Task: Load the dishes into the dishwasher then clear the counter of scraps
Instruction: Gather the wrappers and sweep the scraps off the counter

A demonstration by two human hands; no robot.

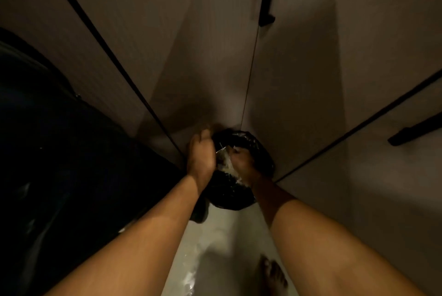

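Observation:
A small bin lined with a black bag (pixel 229 195) stands on the floor in the corner where the cabinets meet. Both my hands are over its mouth. My left hand (pixel 201 154) is at the bin's left rim with its back to the camera, and its fingers bend down out of sight. My right hand (pixel 242 160) is over the middle of the bin, fingers curled round a clear, shiny piece with white scraps (pixel 227 164) on it. The scraps sit between the two hands, just above the bag. The light is dim and details are blurred.
Beige cabinet doors close in the corner, with black handles at the top (pixel 266 9) and at the right (pixel 413 130). A large dark mass (pixel 59 152) fills the left side. The pale floor (pixel 215 248) runs toward me, with a bare foot (pixel 273 274) on it.

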